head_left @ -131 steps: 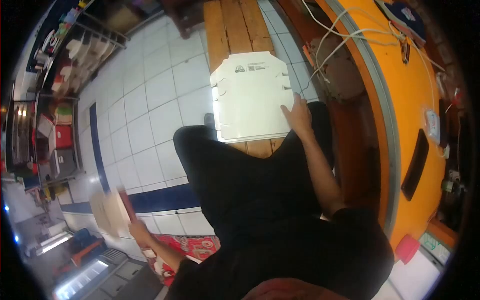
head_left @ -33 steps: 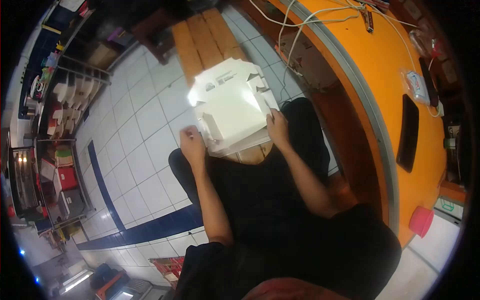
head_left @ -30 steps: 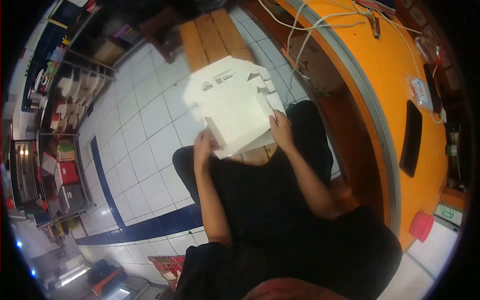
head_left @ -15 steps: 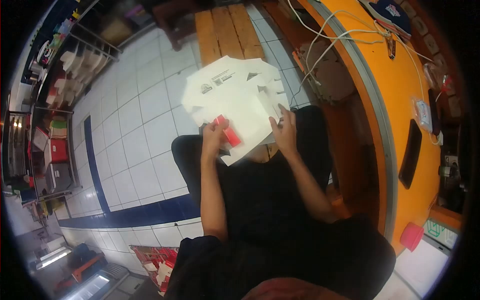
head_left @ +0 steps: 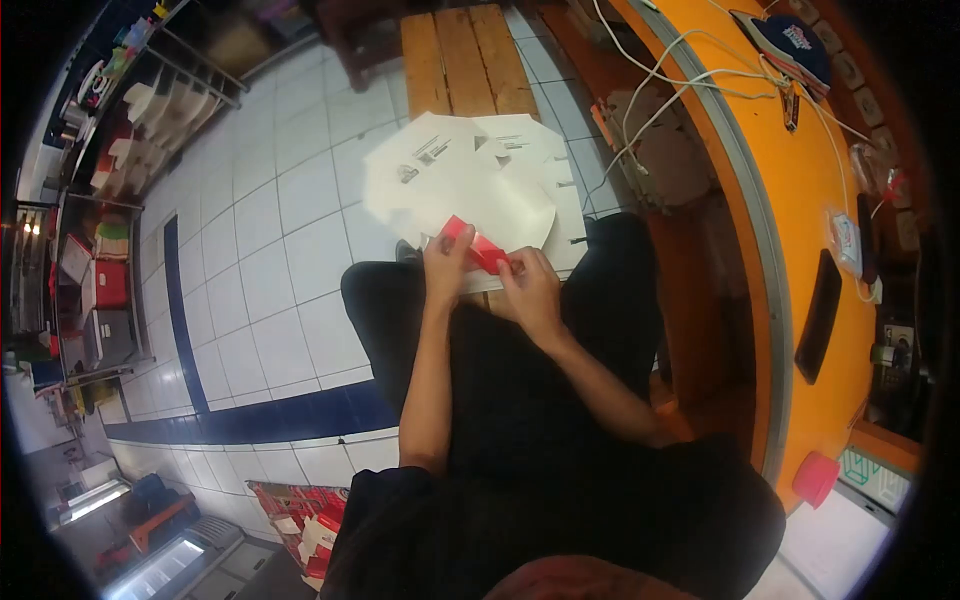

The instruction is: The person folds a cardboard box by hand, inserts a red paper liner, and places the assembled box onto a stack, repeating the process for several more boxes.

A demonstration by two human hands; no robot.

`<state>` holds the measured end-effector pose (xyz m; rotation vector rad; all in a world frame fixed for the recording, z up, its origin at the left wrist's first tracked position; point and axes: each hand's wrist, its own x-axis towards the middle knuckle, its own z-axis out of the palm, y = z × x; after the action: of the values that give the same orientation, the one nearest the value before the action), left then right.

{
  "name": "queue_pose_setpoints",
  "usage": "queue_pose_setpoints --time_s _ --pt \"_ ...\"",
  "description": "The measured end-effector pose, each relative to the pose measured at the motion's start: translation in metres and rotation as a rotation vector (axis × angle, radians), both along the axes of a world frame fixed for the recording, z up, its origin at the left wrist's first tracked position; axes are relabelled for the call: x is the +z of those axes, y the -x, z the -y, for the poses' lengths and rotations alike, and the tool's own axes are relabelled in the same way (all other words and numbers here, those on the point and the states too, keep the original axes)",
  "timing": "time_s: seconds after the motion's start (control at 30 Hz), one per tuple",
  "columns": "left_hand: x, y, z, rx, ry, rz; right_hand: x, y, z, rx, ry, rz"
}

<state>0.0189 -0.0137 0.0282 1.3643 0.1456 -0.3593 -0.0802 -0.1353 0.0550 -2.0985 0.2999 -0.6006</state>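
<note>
Flat white cardboard box blanks (head_left: 480, 185) with cut slots and small dark print lie stacked over the near end of a wooden bench, between my knees. At the near edge a red flap (head_left: 484, 248) shows, slanting down to the right. My left hand (head_left: 447, 268) pinches its left end, thumb on top. On the right end, the fingers of my right hand (head_left: 531, 290) are closed. The undersides of the flap and the fingertips beneath are hidden.
The wooden bench (head_left: 466, 60) runs away ahead over white floor tiles. To my right stands an orange counter (head_left: 745, 130) with white cables, a cap (head_left: 790, 42) and a pink container (head_left: 816, 478). Metal shelves (head_left: 105, 270) line the left. A red bag with cardboard pieces (head_left: 305, 525) sits low at left.
My right hand has moved left from the right side of the blank to the red flap. The near part of the blank has shifted, and the red flap now slants more sideways.
</note>
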Motion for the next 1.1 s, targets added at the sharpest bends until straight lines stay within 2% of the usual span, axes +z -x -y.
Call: queue_pose_setpoints --time_s 0.1,0.2,0.23,0.3,0.37,0.43,0.47,0.53,0.57,0.63,0.73,0.83,0.87,0.93,0.97,1.0,1.07,1.1 --pt "0.02 0.004 -0.003 -0.125 -0.058 0.053 -0.01 -0.006 -0.002 -0.037 -0.051 -0.067" --pt "0.005 0.006 -0.002 -0.194 -0.052 0.049 -0.013 -0.01 0.0 0.057 0.028 -0.08" --pt "-0.024 -0.002 -0.007 -0.252 -0.08 0.086 -0.01 -0.011 0.001 0.025 0.129 0.015" --pt "-0.019 -0.004 -0.007 -0.21 -0.003 -0.01 -0.012 -0.015 0.002 -0.003 0.232 0.117" --pt "-0.017 -0.003 -0.009 -0.166 0.079 -0.115 -0.015 -0.013 0.003 0.124 -0.101 -0.197" --pt "-0.014 -0.01 -0.018 0.074 0.296 -0.158 -0.014 -0.013 0.004 0.153 -0.154 -0.294" --pt "-0.012 -0.015 -0.02 0.19 0.281 -0.202 -0.013 -0.014 0.003 0.181 -0.211 -0.392" --pt "-0.044 -0.032 -0.039 0.079 0.043 -0.092 -0.017 -0.016 -0.004 0.188 -0.201 -0.399" --pt "-0.047 -0.032 -0.044 0.078 0.039 -0.093 -0.022 -0.017 -0.006 0.209 -0.14 -0.413" --pt "-0.052 -0.037 -0.048 0.027 -0.36 0.047 -0.031 -0.02 -0.011 0.222 -0.078 -0.42" --pt "-0.032 -0.022 -0.036 0.109 -0.33 0.106 -0.044 -0.027 -0.016 0.226 -0.039 -0.428" --pt "-0.058 -0.016 -0.031 0.199 -0.361 0.155 -0.048 -0.035 -0.018 0.238 0.007 -0.43" --pt "-0.053 -0.01 -0.026 0.199 -0.362 0.154 -0.049 -0.037 -0.019 0.234 0.0 -0.409" --pt "-0.032 0.004 -0.015 0.189 -0.084 0.043 -0.054 -0.039 -0.018 0.229 -0.005 -0.389" --pt "-0.033 0.009 -0.011 0.185 -0.072 0.053 -0.057 -0.04 -0.018 0.234 -0.034 -0.368" --pt "-0.034 0.011 -0.009 0.188 -0.07 0.054 -0.06 -0.042 -0.016 0.239 -0.062 -0.346" --pt "-0.041 0.015 -0.007 0.122 -0.35 0.177 -0.061 -0.046 -0.015 0.256 -0.116 -0.35" --pt "-0.047 0.016 -0.006 0.109 -0.336 0.195 -0.059 -0.047 -0.015 0.272 -0.171 -0.353"
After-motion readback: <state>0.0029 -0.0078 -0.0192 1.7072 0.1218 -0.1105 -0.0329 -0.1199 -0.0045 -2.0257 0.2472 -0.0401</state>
